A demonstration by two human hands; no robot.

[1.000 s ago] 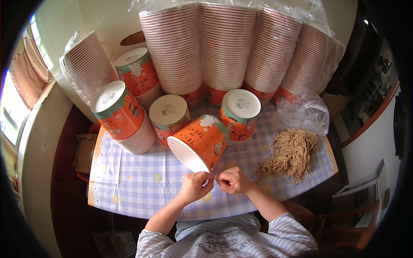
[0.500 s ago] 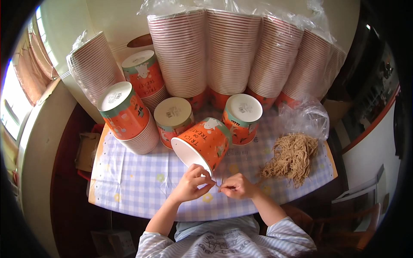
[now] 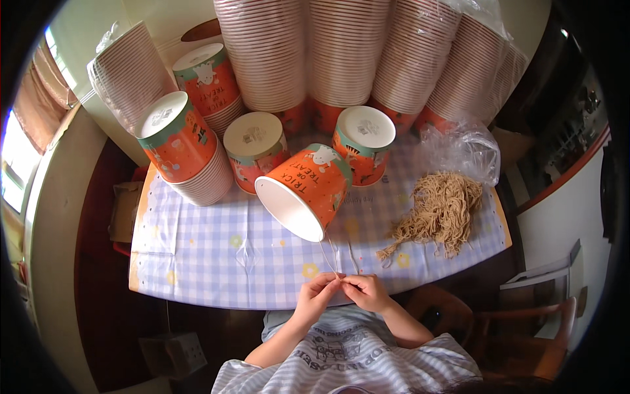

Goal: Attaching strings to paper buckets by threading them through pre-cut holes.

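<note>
An orange paper bucket (image 3: 308,187) with a green band and white figures lies tilted on its side, its white mouth facing the table's near left. Thin tan string (image 3: 328,255) runs from the bucket's rim down to my hands at the near table edge. My left hand (image 3: 318,297) pinches the string between thumb and fingers. Fingertip to fingertip with it, my right hand (image 3: 367,293) is closed on the string too. Another darker strand lies just above the right hand. The exact crossing of the strands between my fingertips is too small to make out.
A tangled heap of tan string (image 3: 436,213) lies at the right, below a crumpled clear plastic bag (image 3: 462,151). Upturned buckets (image 3: 254,141) and a short stack (image 3: 187,148) stand behind the tilted one. Tall plastic-wrapped bucket stacks (image 3: 262,59) line the back. A wooden chair (image 3: 525,341) stands right.
Both hands have come away from the bucket's rim toward my body and met fingertip to fingertip, drawing the string out. The bucket stays tilted; the whole view has shifted.
</note>
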